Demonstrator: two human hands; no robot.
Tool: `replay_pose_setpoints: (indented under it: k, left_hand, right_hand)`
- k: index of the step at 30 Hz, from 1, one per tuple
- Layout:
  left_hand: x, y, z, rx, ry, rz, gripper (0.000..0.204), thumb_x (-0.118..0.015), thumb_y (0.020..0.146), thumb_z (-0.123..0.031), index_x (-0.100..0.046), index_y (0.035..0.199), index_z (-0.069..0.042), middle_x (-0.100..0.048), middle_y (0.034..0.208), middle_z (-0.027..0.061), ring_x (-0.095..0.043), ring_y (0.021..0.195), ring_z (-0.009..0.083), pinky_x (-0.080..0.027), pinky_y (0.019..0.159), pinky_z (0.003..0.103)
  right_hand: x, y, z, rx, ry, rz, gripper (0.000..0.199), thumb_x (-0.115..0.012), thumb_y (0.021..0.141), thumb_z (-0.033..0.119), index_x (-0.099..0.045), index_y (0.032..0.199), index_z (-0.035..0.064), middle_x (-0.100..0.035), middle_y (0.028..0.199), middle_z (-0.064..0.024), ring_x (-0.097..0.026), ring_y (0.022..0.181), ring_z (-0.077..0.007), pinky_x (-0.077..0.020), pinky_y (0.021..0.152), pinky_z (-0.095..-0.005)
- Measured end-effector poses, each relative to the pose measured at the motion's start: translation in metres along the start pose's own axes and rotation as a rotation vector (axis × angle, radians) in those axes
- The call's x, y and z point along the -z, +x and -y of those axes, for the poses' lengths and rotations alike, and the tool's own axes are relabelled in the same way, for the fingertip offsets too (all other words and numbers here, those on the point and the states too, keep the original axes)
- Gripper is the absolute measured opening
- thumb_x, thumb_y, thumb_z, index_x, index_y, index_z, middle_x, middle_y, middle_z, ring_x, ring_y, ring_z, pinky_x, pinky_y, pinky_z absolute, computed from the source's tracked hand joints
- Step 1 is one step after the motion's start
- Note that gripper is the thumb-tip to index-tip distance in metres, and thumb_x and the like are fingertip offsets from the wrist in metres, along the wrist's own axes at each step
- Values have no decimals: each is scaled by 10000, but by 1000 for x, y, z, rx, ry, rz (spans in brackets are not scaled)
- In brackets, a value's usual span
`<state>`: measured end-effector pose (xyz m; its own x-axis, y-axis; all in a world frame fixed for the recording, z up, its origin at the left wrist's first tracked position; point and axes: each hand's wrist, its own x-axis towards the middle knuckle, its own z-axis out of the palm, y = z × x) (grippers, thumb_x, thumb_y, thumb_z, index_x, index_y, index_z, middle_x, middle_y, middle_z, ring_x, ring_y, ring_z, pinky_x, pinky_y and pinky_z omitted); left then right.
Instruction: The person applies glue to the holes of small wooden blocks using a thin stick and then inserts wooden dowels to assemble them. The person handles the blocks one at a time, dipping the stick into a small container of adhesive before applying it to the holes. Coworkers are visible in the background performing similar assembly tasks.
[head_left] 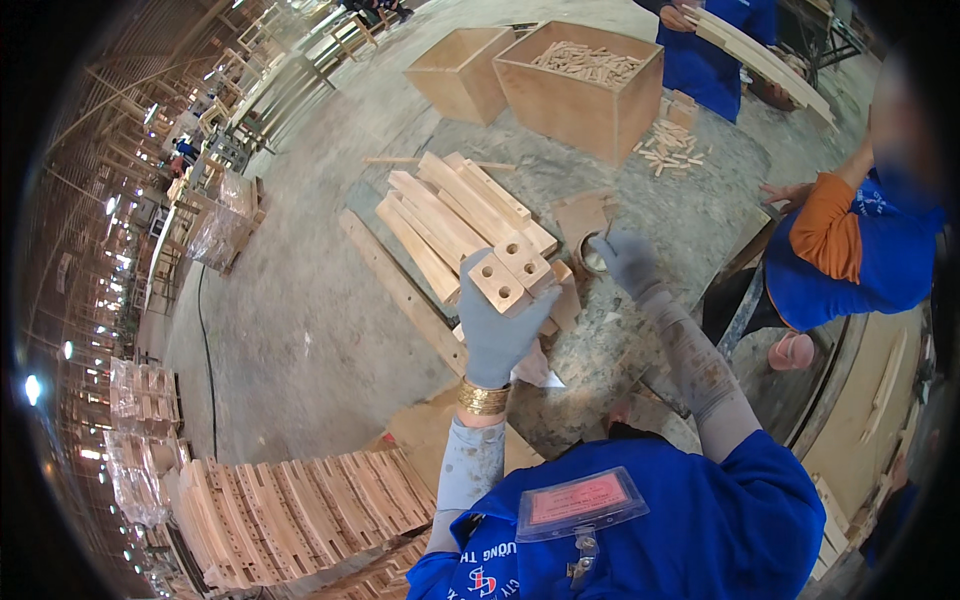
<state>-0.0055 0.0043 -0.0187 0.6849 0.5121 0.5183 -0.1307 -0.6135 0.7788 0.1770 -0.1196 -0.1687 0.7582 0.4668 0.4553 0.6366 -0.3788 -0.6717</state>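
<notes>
My gloved left hand (494,345) is closed round a bundle of light wooden bars (507,266). Their end faces point up at me, with several round drilled holes. My gloved right hand (630,263) has its fingertips at the mouth of a small round pot (590,256) with pale contents. Those fingers are drawn together; whatever they grip, if anything, is hidden. Beyond my left hand, a stack of long wooden bars (450,210) lies on the work surface (690,225).
Two wooden boxes stand at the back: one (455,85), and one (575,100) holding many small dowels. Loose dowels (668,150) lie beside it. Co-workers in blue are at the right (850,245) and far right (700,65). Drilled wooden parts (300,510) are stacked lower left.
</notes>
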Motion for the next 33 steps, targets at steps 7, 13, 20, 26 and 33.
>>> replay_pose_setpoints:
  k: [7,13,20,26,33]
  left_hand:
    - [-4,0,-5,51,-70,4,611,-815,595,-174,-460,1065,-10,-543,982,90,-562,852,194,-481,748,301]
    - [-3,1,-2,14,-12,-3,614,-812,598,-206,-460,1061,-9,-568,971,103,-584,837,203,-494,723,306]
    - [3,4,-11,23,-92,-9,565,-789,652,-295,-479,1050,-40,-630,906,103,-636,784,203,-508,675,316]
    - [4,5,-11,33,-119,25,567,-779,661,-321,-474,1053,-49,-634,898,117,-642,771,226,-509,652,322]
    - [9,4,-11,-12,-25,6,579,-781,653,-326,-464,1052,-51,-632,874,116,-643,740,240,-512,632,329]
  right_hand:
    - [-5,-13,-22,-605,721,-248,254,-553,872,244,-577,724,38,-582,622,-70,-543,497,-146,-405,445,-295]
    - [67,40,32,-532,1075,-223,229,-534,895,254,-562,796,48,-573,640,-34,-509,507,-63,-390,427,-188]
    - [149,86,233,-10,768,4,246,-610,853,243,-620,784,7,-576,634,-24,-491,487,-51,-371,429,-187]
    - [138,86,262,461,346,147,262,-658,805,232,-619,709,-9,-550,562,-65,-489,435,-105,-375,416,-243]
    - [126,84,268,627,278,211,272,-649,800,239,-584,672,8,-503,528,-103,-503,437,-205,-386,425,-280]
